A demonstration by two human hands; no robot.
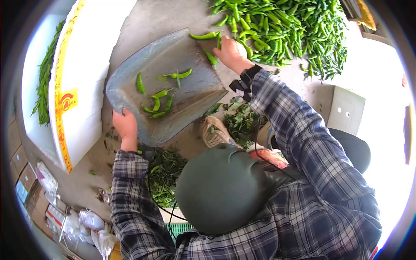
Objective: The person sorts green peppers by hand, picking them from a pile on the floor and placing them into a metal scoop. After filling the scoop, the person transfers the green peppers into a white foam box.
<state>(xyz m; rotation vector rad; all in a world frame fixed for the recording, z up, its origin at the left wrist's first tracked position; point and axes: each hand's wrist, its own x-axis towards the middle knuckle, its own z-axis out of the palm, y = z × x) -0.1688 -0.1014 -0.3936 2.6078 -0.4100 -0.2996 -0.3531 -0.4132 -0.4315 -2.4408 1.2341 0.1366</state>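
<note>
A worn metal scoop (197,99) lies tilted on the floor, with several green chili peppers (157,104) scattered in it. My left hand (125,124) grips its near left edge, thumb on top and fingers hidden beneath. At the scoop's far right lip, my right hand (232,53) has its fingers closed on a green chili pepper (219,40). Another chili (204,36) lies across the lip just left of those fingers. Beyond my right hand spreads a large pile of green chili peppers (277,26) on the floor.
A white foam box (84,82) with green chilies inside stands at the left. Leafy trimmings (167,171) lie below the scoop, with more beside a shoe (216,132). A grey box (345,108) sits at the right. Plastic bags (91,220) are at the lower left.
</note>
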